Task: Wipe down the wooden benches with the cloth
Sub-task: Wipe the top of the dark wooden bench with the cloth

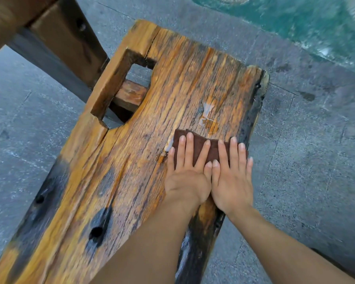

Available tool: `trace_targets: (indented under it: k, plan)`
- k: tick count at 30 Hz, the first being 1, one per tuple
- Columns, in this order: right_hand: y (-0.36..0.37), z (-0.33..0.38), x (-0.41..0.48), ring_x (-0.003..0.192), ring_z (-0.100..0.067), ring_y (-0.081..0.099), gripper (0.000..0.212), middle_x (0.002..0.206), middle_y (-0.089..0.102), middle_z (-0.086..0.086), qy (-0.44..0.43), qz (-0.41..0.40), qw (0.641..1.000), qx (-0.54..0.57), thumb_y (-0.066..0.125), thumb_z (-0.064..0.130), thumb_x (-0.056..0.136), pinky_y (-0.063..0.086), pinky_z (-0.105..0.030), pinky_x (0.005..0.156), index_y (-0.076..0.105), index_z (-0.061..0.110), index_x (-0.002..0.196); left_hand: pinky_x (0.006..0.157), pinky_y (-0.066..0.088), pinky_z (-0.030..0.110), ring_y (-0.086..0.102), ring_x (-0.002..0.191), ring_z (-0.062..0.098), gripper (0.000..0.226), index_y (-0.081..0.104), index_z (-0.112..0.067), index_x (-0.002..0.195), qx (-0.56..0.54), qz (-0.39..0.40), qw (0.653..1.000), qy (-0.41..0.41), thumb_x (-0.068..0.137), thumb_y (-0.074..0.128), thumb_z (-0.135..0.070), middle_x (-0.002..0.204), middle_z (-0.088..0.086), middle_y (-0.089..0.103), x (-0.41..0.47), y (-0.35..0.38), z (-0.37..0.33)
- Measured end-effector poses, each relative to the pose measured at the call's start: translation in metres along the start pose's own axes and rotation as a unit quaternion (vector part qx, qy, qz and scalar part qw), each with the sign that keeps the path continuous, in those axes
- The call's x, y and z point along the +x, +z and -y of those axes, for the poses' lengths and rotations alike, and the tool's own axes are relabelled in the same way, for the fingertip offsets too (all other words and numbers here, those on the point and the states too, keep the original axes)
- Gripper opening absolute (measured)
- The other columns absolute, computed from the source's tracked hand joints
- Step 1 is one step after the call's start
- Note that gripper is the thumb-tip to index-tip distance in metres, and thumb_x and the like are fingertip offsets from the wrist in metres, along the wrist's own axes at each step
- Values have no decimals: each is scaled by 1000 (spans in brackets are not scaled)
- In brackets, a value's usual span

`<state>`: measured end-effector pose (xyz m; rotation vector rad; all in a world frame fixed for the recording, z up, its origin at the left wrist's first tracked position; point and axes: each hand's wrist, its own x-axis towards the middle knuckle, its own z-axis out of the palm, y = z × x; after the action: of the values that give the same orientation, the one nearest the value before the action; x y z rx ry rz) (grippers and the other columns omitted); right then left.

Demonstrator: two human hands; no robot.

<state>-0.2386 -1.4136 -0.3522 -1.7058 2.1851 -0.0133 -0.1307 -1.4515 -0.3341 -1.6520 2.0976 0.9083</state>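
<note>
Presses a folded dark brown cloth (197, 140) flat onto the weathered orange-brown wooden plank bench (152, 99), close to its dark right edge. Does so with left hand (188, 181) and right hand (232, 185) side by side, thumbs touching, fingers straight and spread, gripping nothing. Stands on grey stone paving (305, 160), near turquoise water (295, 21).

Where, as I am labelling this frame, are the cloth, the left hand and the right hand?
cloth (198, 143), head view, brown fabric showing between two left-hand fingers.
left hand (188, 181), head view, back of the hand.
right hand (232, 185), head view, back of the hand.
</note>
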Motion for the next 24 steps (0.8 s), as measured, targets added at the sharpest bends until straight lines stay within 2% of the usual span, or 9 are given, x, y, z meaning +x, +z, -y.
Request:
trace_targets:
  k: [2,8,12,16,20,24]
  plan:
    - [1,6,-2,144,-18,-17,55,159,-13,-2,5,-10,1000,-2,18,33,100,-11,-40,117,-1,24,150,99,-36,38,-51,122,12,50,-36,-42,133,-9,-9,1000,3,99,0,-47,135,-2,-54,-3,1,4]
    - [15,49,-26,145,-28,-11,58,158,-7,-12,0,-21,1000,-11,16,33,96,-12,-40,116,2,16,150,87,-45,36,-53,120,10,50,-39,-43,129,-14,-28,999,-14,98,0,-50,130,-5,-58,-31,10,45]
    - [31,82,-52,141,-24,-24,55,155,-17,-9,-44,5,999,-4,18,31,101,-16,-40,115,-7,18,148,93,-42,37,-53,120,8,51,-36,-45,133,-61,-33,996,-63,97,-1,-52,134,-6,-55,-66,22,82]
    - [45,114,-85,139,-21,-31,56,152,-27,-4,-97,41,994,-25,0,39,95,-20,-38,113,-17,20,145,99,-37,39,-55,117,6,50,-36,-48,131,-103,-24,988,-110,97,0,-51,134,-9,-54,-107,39,118]
    - [59,138,-106,138,-21,-34,57,152,-29,-5,-133,68,988,-43,-3,40,94,-20,-39,113,-20,20,144,97,-39,36,-58,112,2,49,-37,-49,129,-114,-32,984,-137,97,-1,-51,130,-12,-56,-137,52,149]
    - [64,154,-112,137,-21,-36,56,153,-28,-6,-169,88,980,-58,-5,40,92,-19,-41,114,-27,22,141,104,-33,40,-57,113,2,48,-41,-50,125,-136,-19,976,-167,94,-4,-55,129,-12,-57,-153,58,164]
